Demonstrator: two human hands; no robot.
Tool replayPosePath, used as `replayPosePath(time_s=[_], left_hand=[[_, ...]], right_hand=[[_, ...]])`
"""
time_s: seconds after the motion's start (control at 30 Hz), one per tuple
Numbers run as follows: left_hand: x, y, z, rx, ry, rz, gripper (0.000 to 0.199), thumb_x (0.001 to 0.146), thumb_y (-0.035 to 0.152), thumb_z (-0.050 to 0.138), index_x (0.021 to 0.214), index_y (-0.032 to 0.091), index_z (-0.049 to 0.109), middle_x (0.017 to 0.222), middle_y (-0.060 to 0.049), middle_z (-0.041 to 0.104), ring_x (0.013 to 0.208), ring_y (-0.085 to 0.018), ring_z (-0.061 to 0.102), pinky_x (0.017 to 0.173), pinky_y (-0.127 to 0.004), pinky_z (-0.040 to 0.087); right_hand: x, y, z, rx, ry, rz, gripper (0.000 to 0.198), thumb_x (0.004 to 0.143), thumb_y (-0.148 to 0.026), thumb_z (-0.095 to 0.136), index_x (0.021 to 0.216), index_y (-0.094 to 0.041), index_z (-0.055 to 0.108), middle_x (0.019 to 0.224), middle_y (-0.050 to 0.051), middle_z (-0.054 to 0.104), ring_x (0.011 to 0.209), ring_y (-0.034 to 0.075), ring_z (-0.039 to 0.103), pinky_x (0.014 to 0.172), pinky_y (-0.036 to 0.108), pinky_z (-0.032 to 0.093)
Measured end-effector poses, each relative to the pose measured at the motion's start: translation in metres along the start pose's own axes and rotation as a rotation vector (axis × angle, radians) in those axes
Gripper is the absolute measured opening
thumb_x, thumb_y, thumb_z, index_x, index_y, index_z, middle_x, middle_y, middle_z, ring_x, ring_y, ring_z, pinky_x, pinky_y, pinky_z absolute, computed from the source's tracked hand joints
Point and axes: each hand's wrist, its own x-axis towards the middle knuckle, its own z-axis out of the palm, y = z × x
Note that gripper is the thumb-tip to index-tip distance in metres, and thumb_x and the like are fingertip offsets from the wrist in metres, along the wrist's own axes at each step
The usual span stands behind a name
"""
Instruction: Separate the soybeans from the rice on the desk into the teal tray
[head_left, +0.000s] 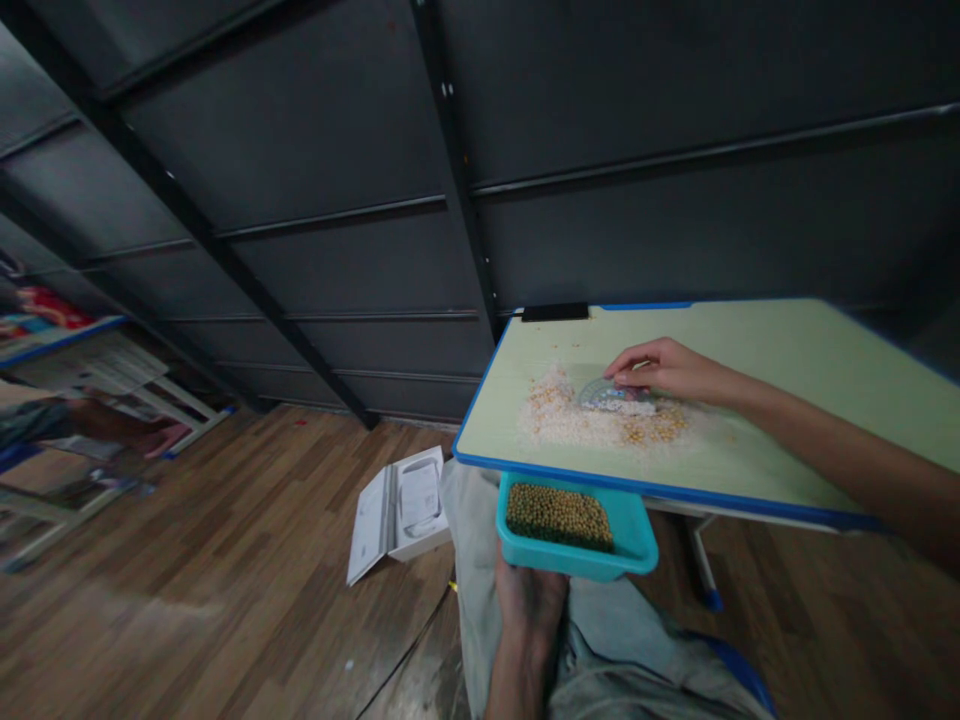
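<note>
My right hand [667, 368] pinches a clear, curved protractor [598, 393], its straight edge down among the grains on the table. Around it lies a spread of white rice [551, 420], mixed with yellow soybeans [661, 425] near my fingers and at the left end. Below the table's front edge, my left hand [531, 598] supports a teal plastic tray [636, 530] from underneath; its fingers are mostly hidden by the tray. Inside the tray, yellow beans [574, 512] and darker green ones gather toward the left, leaving the right end bare.
The pale green table [787, 370] has a blue rim, with a black flat object [555, 312] at its back edge. An open white box [416, 500] lies on the wooden floor beside a dark cable [409, 650]. Another person's leg [105, 425] shows at the far left.
</note>
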Motion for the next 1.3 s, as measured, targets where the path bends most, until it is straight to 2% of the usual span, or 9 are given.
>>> replayPosePath(time_s=[0.17,0.3,0.43,0.5,0.57,0.67,0.87,1.13,1.3], left_hand=[[0.0,0.0,0.0,0.023,0.0,0.009,0.039,0.099,0.03,0.05,0.134,0.025,0.067,0.134,-0.008,0.072,0.131,-0.026,0.061,0.117,-0.048,0.045],[0.001,-0.001,0.0,0.044,0.008,0.016,0.039,0.099,0.032,0.05,0.134,0.025,0.067,0.135,-0.008,0.071,0.132,-0.026,0.06,0.116,-0.048,0.045],[0.002,-0.002,0.0,0.045,0.013,0.023,0.039,0.098,0.033,0.051,0.134,0.024,0.067,0.137,-0.009,0.07,0.133,-0.027,0.06,0.115,-0.048,0.046],[0.001,-0.002,0.001,0.039,0.01,0.026,0.04,0.098,0.032,0.052,0.134,0.025,0.066,0.138,-0.009,0.069,0.133,-0.027,0.06,0.114,-0.047,0.047],[0.0,-0.002,0.002,0.034,0.011,0.03,0.04,0.097,0.031,0.052,0.134,0.025,0.066,0.138,-0.009,0.069,0.134,-0.027,0.059,0.114,-0.047,0.047],[-0.001,-0.002,0.003,0.032,0.026,0.027,0.039,0.097,0.03,0.053,0.133,0.025,0.067,0.137,-0.009,0.07,0.134,-0.027,0.059,0.115,-0.048,0.046],[0.0,-0.001,0.002,0.01,0.009,0.017,0.039,0.098,0.031,0.052,0.135,0.026,0.066,0.136,-0.008,0.071,0.134,-0.027,0.059,0.116,-0.05,0.045],[0.0,-0.001,-0.001,0.008,0.012,0.014,0.04,0.1,0.031,0.05,0.137,0.027,0.064,0.135,-0.007,0.072,0.131,-0.027,0.062,0.117,-0.05,0.045],[0.0,-0.001,-0.001,0.015,0.003,-0.004,0.04,0.1,0.033,0.05,0.137,0.027,0.065,0.134,-0.007,0.072,0.13,-0.027,0.063,0.116,-0.05,0.045]], right_hand=[[-0.006,-0.008,0.019,-0.016,0.013,-0.087,0.033,0.082,-0.045,0.075,0.099,-0.017,0.078,0.077,0.008,0.075,0.068,0.021,0.068,0.067,0.036,0.053],[-0.01,-0.014,0.028,-0.119,0.086,-0.168,0.028,0.085,-0.042,0.07,0.1,-0.02,0.079,0.094,0.009,0.079,0.079,0.023,0.071,0.074,0.038,0.055],[-0.008,-0.012,0.026,-0.216,0.164,-0.248,0.025,0.088,-0.039,0.066,0.099,-0.021,0.08,0.102,0.009,0.079,0.088,0.024,0.072,0.079,0.038,0.056],[-0.005,-0.007,0.021,-0.243,0.207,-0.267,0.025,0.089,-0.038,0.065,0.1,-0.021,0.079,0.101,0.009,0.079,0.085,0.024,0.072,0.078,0.039,0.056],[0.0,0.001,0.013,-0.261,0.243,-0.259,0.026,0.091,-0.038,0.063,0.101,-0.02,0.079,0.097,0.009,0.078,0.076,0.022,0.071,0.073,0.039,0.055],[0.005,0.014,0.004,-0.319,0.292,-0.249,0.025,0.091,-0.037,0.062,0.1,-0.02,0.078,0.088,0.008,0.078,0.072,0.022,0.07,0.07,0.038,0.053],[0.006,0.017,0.005,-0.403,0.244,-0.195,0.022,0.087,-0.033,0.063,0.095,-0.021,0.08,0.09,0.009,0.079,0.074,0.023,0.07,0.07,0.038,0.053],[0.004,0.013,0.013,-0.226,0.155,-0.116,0.024,0.085,-0.036,0.065,0.096,-0.019,0.078,0.087,0.01,0.078,0.07,0.022,0.071,0.072,0.039,0.056],[0.003,0.009,0.014,-0.216,0.174,-0.126,0.026,0.084,-0.038,0.066,0.095,-0.018,0.078,0.086,0.01,0.078,0.071,0.022,0.07,0.07,0.038,0.055]])
